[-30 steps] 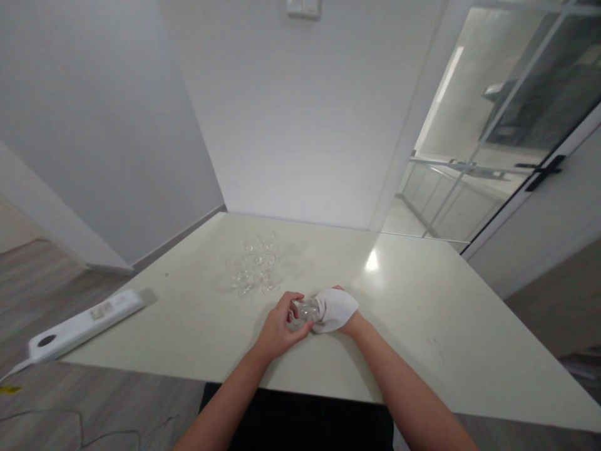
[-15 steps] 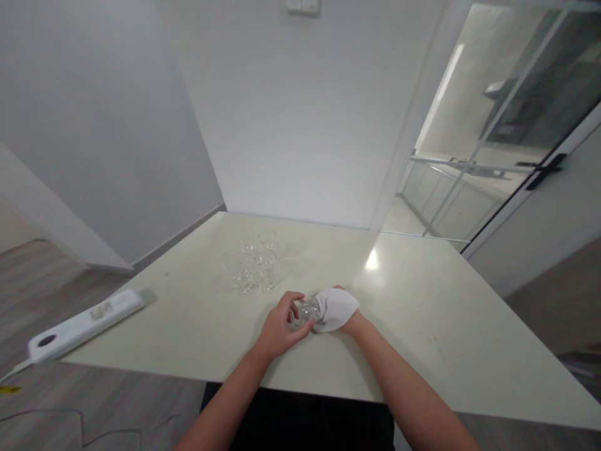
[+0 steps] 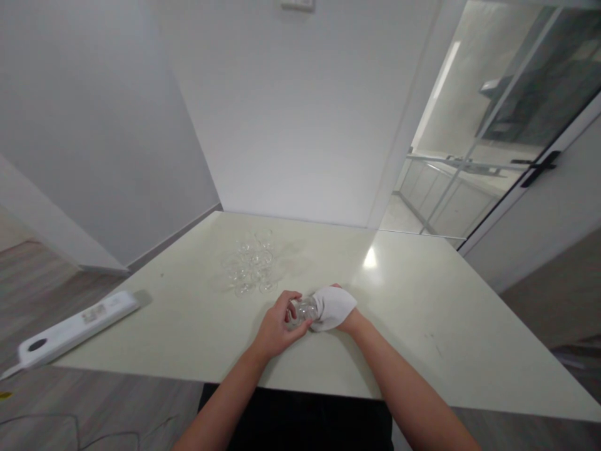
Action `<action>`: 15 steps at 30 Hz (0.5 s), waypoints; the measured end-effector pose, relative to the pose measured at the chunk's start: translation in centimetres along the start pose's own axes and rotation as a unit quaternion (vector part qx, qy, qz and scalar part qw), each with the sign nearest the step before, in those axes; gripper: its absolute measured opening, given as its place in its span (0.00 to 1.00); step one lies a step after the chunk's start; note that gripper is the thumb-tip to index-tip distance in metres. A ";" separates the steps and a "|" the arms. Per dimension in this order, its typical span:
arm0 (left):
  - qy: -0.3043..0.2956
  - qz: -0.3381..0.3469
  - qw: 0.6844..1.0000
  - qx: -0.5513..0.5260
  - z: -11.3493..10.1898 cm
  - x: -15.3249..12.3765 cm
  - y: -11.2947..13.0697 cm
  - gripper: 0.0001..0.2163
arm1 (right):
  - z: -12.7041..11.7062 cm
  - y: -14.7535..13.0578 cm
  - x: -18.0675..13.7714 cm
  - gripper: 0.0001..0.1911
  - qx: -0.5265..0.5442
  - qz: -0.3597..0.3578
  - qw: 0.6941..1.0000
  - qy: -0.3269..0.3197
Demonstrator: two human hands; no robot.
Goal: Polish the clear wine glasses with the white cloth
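Observation:
Near the front middle of the table, a small clear glass (image 3: 305, 309) lies on its side between my hands. My left hand (image 3: 280, 321) is curled around its left end, thumb below and fingers above. A white cloth (image 3: 334, 308) covers most of my right hand (image 3: 350, 318) and meets the right end of the glass. The fingers under the cloth are largely hidden; they seem to press the cloth against or into the glass. Behind my left hand stand several clear stemmed glasses (image 3: 253, 260) in a close group.
A white power strip (image 3: 77, 327) lies across the table's left edge, its cord hanging to the floor. The pale glossy table (image 3: 422, 326) meets a white wall (image 3: 300, 125) at the back. A glass-panelled door with a black handle (image 3: 541, 168) is at the right.
The view has shifted slightly, moving the surroundings a little leftward in the picture. Both hands keep nearly the same grip on the glass and cloth.

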State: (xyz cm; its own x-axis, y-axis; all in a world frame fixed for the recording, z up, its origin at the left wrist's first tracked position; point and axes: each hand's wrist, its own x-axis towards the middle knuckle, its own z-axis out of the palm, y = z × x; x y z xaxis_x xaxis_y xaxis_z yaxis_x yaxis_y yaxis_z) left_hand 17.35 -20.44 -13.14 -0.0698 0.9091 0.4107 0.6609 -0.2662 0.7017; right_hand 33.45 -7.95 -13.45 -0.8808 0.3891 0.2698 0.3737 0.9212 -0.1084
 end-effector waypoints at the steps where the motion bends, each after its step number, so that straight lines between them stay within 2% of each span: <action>1: 0.000 0.000 1.000 -0.002 0.0 0.0 0.0 0.22 | 0.0 0.0 0.0 0.13 0.004 0.005 1.000 -0.001; 9: 0.006 -0.005 1.000 -0.002 -0.1 0.0 0.0 0.22 | -0.4 -0.5 0.0 0.13 0.042 0.041 0.998 -0.011; 15: 0.001 0.001 1.000 0.000 -0.1 0.0 -0.1 0.22 | -0.5 -0.7 0.1 0.15 0.005 0.022 1.000 0.000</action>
State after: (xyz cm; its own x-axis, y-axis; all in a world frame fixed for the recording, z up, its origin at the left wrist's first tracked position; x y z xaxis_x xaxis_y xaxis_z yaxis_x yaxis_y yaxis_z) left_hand 17.22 -20.48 -13.12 -0.0707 0.9080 0.4129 0.6613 -0.2672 0.7009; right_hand 33.25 -8.54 -12.85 -0.8635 0.4301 0.2636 0.4100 0.9028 -0.1299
